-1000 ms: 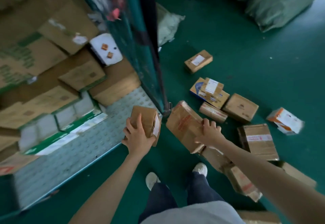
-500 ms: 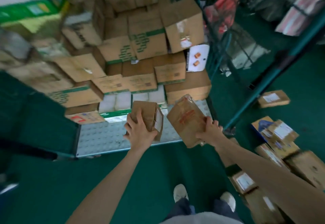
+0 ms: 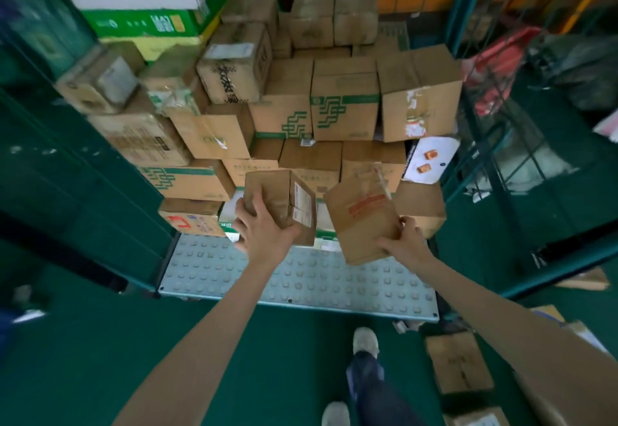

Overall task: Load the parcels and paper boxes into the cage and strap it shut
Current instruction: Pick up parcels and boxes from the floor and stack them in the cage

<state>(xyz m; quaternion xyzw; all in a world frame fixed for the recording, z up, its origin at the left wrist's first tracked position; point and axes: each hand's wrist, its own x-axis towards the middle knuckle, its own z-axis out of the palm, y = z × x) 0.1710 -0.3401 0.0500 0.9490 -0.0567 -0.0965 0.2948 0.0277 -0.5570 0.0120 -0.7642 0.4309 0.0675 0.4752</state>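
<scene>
Cardboard boxes, one per hand, over cage floor.
Left hand clamped on small box; right hand clamped on tilted box; stacked boxes behind.

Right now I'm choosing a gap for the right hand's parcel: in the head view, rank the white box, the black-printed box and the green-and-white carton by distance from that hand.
1. White box, just above the right hand.
2. Black-printed box, upper middle of the stack.
3. Green-and-white carton, top left.
</scene>
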